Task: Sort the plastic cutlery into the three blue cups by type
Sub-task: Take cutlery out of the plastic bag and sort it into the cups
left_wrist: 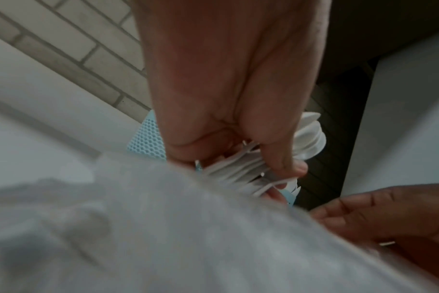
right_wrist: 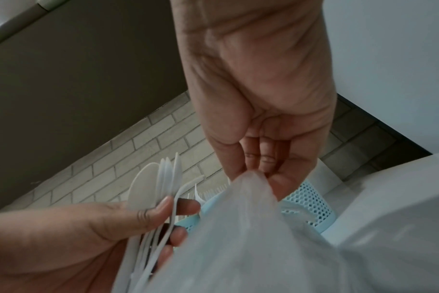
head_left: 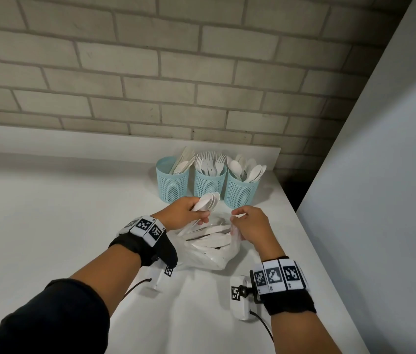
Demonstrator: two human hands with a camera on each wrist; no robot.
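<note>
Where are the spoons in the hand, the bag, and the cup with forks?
spoons (head_left: 208,201): head view, on the bowls.
bag (head_left: 209,259): head view, on its lower side.
fork cup (head_left: 209,185): head view, on its mesh wall.

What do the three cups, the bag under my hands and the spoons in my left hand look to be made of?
Cups: light blue, likely moulded plastic, matte; the walls are a regular perforated mesh.
Bag: thin translucent plastic film; it crumples, and cutlery shows through it.
Spoons in the left hand's grip: white, thin, apparently plastic, smooth with a dull sheen.
</note>
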